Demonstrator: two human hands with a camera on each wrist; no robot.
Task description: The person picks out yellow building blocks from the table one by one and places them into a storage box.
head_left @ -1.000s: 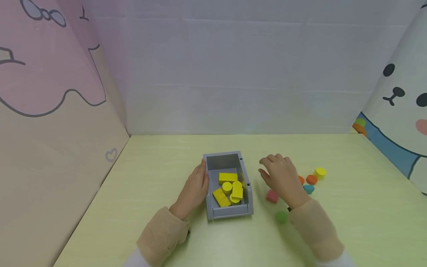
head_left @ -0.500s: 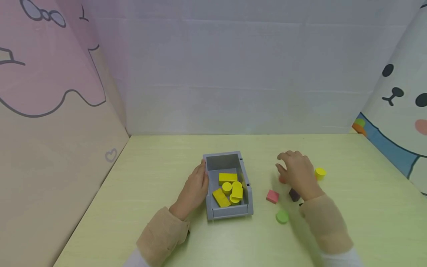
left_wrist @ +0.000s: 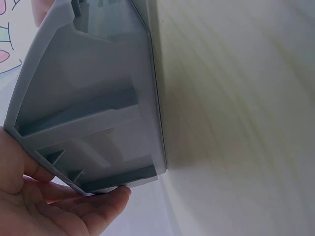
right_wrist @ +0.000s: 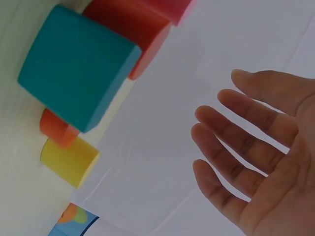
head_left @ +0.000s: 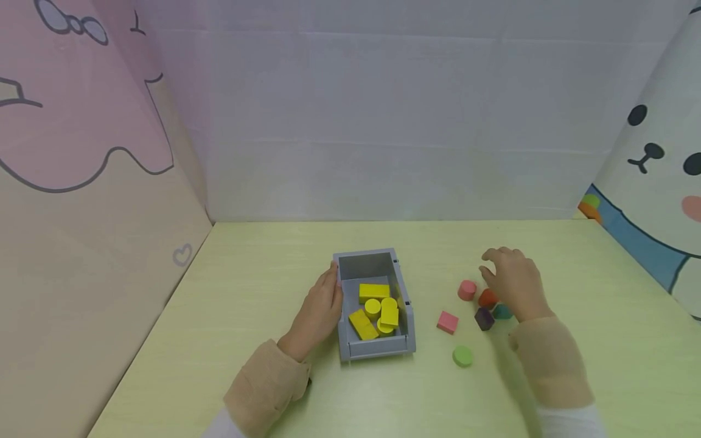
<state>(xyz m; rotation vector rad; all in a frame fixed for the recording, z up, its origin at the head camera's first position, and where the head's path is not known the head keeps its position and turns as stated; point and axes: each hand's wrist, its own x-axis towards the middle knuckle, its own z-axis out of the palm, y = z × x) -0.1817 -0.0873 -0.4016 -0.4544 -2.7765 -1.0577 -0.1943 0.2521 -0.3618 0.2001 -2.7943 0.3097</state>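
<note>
My left hand point(head_left: 317, 310) holds the left side of a grey plastic storage bin point(head_left: 378, 348); in the left wrist view its fingers point(left_wrist: 110, 209) curl at the bin's corner. Inside the bin lie several yellow blocks, among them a rectangular block point(head_left: 374, 292) and a cylinder point(head_left: 372, 308). My right hand point(head_left: 515, 280) hovers over the loose blocks at the right, fingers spread and relaxed, holding nothing. Near it in the right wrist view are a teal block point(right_wrist: 74, 66), a red-orange block point(right_wrist: 130, 22), a small orange block point(right_wrist: 56, 129) and a yellow cylinder point(right_wrist: 71, 160).
Between bin and right hand, the pale wooden table point(head_left: 263, 261) bears a pink cylinder point(head_left: 467, 290), a pink square block point(head_left: 447, 322), a dark purple block point(head_left: 484, 319) and a green disc point(head_left: 462, 356). A white sheet point(head_left: 383, 121) stands behind the table.
My right hand has moved rightward from beside the bin, over the loose blocks. It now covers the yellow cylinder and uncovers the pink cylinder and purple block. The left hand and bin stay put.
</note>
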